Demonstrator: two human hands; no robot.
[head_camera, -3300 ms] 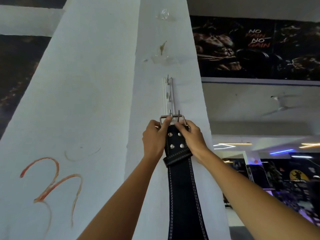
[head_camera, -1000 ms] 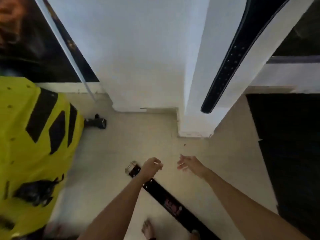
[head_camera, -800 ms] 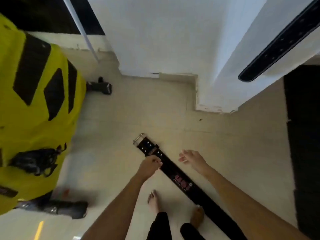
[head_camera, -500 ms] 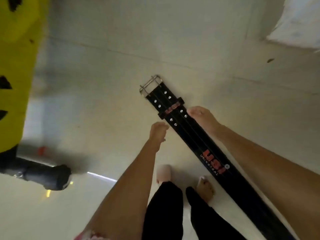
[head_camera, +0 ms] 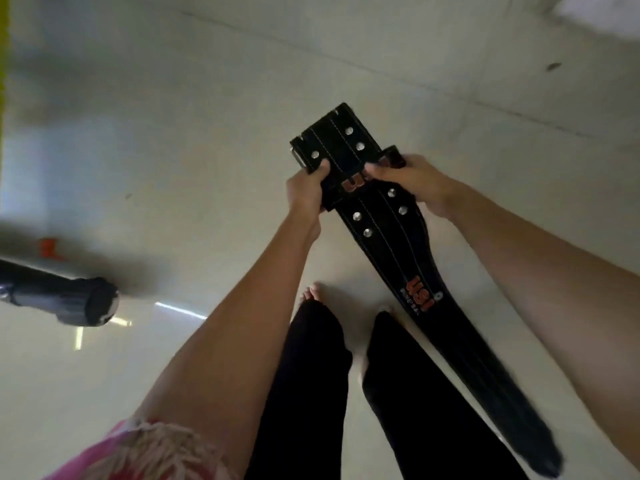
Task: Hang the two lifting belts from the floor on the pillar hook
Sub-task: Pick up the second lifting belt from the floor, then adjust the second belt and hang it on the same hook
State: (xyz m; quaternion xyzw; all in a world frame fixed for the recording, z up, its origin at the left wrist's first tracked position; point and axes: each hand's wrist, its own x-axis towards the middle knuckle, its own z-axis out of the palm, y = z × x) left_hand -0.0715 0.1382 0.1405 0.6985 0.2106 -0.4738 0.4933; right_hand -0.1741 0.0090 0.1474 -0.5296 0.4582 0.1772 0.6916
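Note:
A black leather lifting belt [head_camera: 388, 230] with white stitching, metal rivets and an orange logo runs from my hands down to the right over the pale floor. Its buckle end is raised and points away from me. My left hand [head_camera: 306, 188] grips the belt's left edge near the loop. On the right edge at the same spot, my right hand [head_camera: 412, 183] is closed on the belt. The belt's tail [head_camera: 530, 441] trails towards the lower right. The pillar hook and the other belt are out of view.
My bare feet and black trouser legs [head_camera: 332, 393] stand just below the belt. A black tube-shaped machine foot [head_camera: 79, 301] juts in from the left, with a small orange piece [head_camera: 48, 247] behind it. The white pillar base [head_camera: 602, 15] shows at the top right corner.
I hung the first belt on the hook, then looked down and bent to the floor. Both hands reached the second belt and now hold its buckle end, which has lifted.

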